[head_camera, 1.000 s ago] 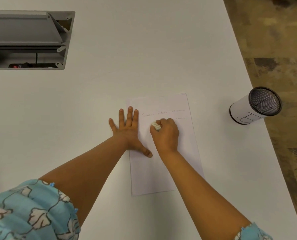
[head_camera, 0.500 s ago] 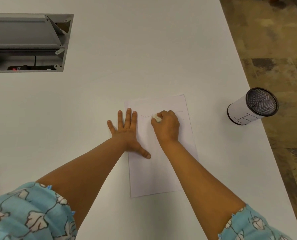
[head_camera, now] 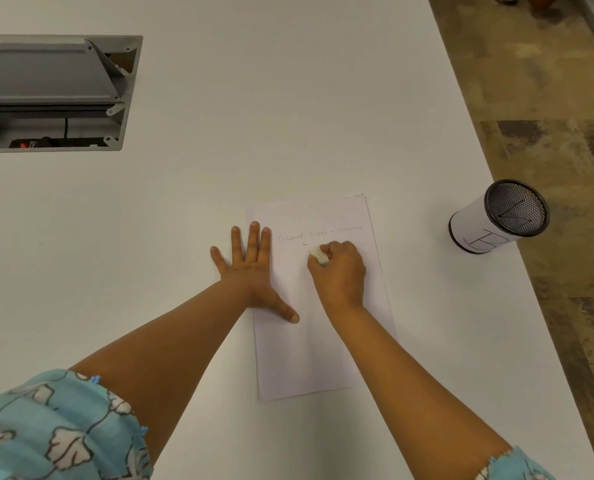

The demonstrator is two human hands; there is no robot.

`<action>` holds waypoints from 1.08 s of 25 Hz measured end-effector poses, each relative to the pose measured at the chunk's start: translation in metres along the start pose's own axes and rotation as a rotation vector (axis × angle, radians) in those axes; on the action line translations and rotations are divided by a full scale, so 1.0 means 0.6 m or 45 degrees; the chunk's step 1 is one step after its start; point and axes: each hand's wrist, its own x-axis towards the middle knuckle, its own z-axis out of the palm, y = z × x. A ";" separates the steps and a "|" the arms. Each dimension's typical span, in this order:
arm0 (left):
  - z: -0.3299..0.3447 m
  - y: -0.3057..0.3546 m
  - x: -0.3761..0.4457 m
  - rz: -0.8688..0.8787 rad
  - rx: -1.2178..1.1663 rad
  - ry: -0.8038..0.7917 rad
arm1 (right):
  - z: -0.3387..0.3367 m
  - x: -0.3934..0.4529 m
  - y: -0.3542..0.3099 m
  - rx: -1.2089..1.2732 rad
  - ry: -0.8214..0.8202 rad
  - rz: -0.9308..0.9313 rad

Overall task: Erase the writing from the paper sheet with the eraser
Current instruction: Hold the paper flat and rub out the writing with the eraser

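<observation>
Fingers (head_camera: 337, 249) of the right hand (head_camera: 340, 271) curled tight round a small white eraser (head_camera: 319, 255); only its ridged left end shows past the knuckles; eraser tip down on the paper sheet (head_camera: 323, 358), just below the line of writing (head_camera: 318, 234); hand and wrist lie over the sheet's upper middle, forearm crossing its lower right edge.

Left hand (head_camera: 250, 271) flat, fingers straight and spread; index and middle fingertips over the sheet's left margin near the top corner; thumb stretched out rightward, its tip on the paper lower down; little and ring fingers on the bare table (head_camera: 288, 98); palm straddles the sheet's left edge, pressing it down.

Sheet white, lying portrait, slightly skewed, near the table's right side; pencil writing faint, one line across the top, first words legible in part, the right end too pale to read; a short stroke beneath it just left of the eraser; traces of a second line beside the right hand, too faint to make out.

Pen holder (head_camera: 496, 218), white cylinder with black mesh inside, stands near the table's right edge, well apart from the sheet; cable hatch (head_camera: 56, 95), grey, lid raised, set in the tabletop far left; patterned floor (head_camera: 548, 98) beyond the right edge; blue floral sleeves (head_camera: 56, 431) at both elbows.
</observation>
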 end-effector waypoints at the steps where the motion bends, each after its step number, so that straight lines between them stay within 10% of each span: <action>1: 0.000 0.000 0.000 0.002 0.002 0.003 | -0.002 -0.007 0.006 0.001 -0.007 -0.015; 14: -0.028 0.046 0.021 0.071 -0.015 0.087 | 0.010 0.011 0.047 0.069 0.187 -0.244; 24: 0.008 -0.009 0.004 0.126 -0.025 0.134 | 0.006 0.019 0.053 0.318 0.324 -0.030; 27: 0.006 -0.007 0.005 0.148 -0.007 0.111 | 0.010 -0.010 0.018 0.819 0.339 0.188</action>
